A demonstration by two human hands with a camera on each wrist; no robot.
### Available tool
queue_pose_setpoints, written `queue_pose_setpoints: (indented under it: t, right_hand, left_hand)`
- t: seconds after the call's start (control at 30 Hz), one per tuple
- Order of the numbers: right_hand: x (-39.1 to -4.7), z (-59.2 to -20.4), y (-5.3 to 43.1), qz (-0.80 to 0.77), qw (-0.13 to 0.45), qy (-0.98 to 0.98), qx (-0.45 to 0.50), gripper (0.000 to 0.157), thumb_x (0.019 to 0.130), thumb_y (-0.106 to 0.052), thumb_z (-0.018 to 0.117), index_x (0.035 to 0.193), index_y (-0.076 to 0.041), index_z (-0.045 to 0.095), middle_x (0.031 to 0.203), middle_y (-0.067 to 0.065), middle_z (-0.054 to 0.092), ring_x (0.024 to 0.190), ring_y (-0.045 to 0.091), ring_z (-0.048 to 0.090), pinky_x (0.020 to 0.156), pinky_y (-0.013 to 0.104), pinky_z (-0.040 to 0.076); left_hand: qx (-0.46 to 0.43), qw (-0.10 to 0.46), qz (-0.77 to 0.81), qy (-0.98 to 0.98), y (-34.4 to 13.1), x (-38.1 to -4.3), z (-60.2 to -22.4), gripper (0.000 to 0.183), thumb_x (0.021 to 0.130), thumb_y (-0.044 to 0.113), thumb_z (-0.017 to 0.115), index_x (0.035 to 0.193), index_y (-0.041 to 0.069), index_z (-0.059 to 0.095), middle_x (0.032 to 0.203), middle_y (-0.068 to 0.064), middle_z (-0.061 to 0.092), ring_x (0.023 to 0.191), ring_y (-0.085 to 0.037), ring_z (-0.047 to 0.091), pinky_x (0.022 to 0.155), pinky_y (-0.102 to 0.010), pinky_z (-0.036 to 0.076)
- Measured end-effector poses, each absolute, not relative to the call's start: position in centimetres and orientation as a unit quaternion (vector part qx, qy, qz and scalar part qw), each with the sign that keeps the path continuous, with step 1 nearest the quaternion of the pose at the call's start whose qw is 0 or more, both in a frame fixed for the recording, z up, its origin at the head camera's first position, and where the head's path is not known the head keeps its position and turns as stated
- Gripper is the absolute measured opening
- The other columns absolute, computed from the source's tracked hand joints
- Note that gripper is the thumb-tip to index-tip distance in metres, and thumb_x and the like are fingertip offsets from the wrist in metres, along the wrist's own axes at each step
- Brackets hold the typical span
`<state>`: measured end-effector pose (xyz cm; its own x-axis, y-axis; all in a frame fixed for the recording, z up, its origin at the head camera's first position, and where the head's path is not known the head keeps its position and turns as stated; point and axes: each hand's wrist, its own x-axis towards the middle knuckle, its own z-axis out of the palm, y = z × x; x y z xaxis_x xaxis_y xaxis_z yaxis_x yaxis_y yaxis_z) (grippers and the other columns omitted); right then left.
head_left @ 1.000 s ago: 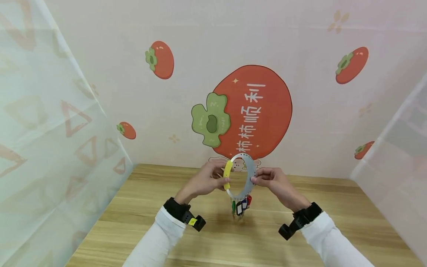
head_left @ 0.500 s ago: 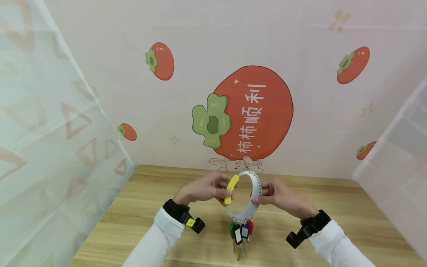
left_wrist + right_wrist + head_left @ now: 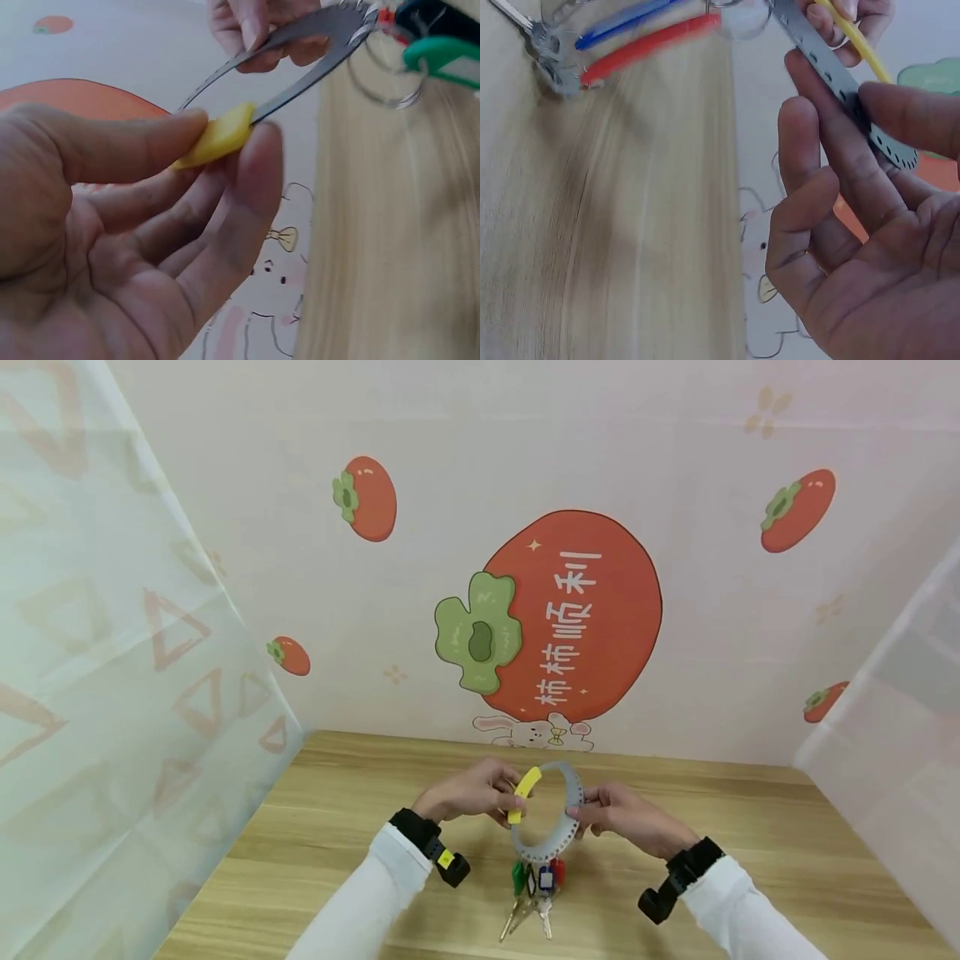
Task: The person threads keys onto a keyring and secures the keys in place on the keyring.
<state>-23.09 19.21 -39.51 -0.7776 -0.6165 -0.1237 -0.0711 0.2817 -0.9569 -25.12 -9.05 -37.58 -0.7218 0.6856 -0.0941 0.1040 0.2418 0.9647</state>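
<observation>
A large flat metal key ring [image 3: 574, 787] with a row of small holes hangs above the table between both hands. My left hand [image 3: 480, 792] pinches its yellow sleeve [image 3: 219, 137] between thumb and fingers. On the opposite side, my right hand [image 3: 628, 817] holds the perforated metal band [image 3: 826, 66] between thumb and fingers. From the lower edge hang a green key tag [image 3: 518, 877], a black-rimmed tag [image 3: 531, 881], a blue tag [image 3: 547, 880] and a red tag [image 3: 558, 870]. Metal keys [image 3: 546, 920] dangle below them.
The wood-grain table [image 3: 315, 827] extends beneath the hands. Behind it stands a pale backdrop [image 3: 720, 635] printed with persimmons and a rabbit. White patterned sheets close in the left side [image 3: 112, 693] and right side [image 3: 900, 735].
Both hands have lowered the key ring toward the table, staying on its two sides. The tags and keys hang lower and show more fully, and the keys now spread apart.
</observation>
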Motion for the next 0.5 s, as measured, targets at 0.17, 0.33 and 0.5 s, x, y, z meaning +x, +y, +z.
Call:
queue_pose_setpoints:
  t: [0.17,0.33,0.5]
  right_hand:
    - [-24.5,-40.7,19.2,-0.582,0.254,0.748,-0.194,0.031,0.104,-0.019,0.058,0.114,0.01,0.064,0.098,0.014,0.071,0.09,0.026,0.065,0.081,0.037,0.051]
    - [-26.0,-41.6,18.7,-0.603,0.243,0.744,-0.153,0.03,0.104,-0.013,0.056,0.117,0.013,0.062,0.096,0.015,0.07,0.087,0.026,0.067,0.082,0.039,0.055]
    - [-27.1,-42.3,18.0,-0.614,0.223,0.75,-0.101,0.029,0.104,-0.01,0.055,0.118,0.016,0.06,0.093,0.014,0.07,0.083,0.023,0.068,0.078,0.036,0.056]
  left_hand:
    - [0.2,0.226,0.57,0.765,-8.5,-25.9,-38.5,0.017,0.099,0.002,0.061,0.11,-0.01,0.066,0.091,-0.012,0.066,0.078,-0.019,0.066,0.078,-0.039,0.059]
    - [0.121,0.184,0.596,0.772,-7.9,-26.8,-39.6,0.023,0.098,0.001,0.063,0.117,-0.012,0.066,0.098,-0.016,0.066,0.08,-0.02,0.068,0.079,-0.038,0.059]
    - [0.075,0.139,0.627,0.763,-7.3,-27.8,-40.7,0.026,0.094,-0.006,0.061,0.118,-0.015,0.062,0.102,-0.022,0.065,0.085,-0.027,0.07,0.085,-0.046,0.057]
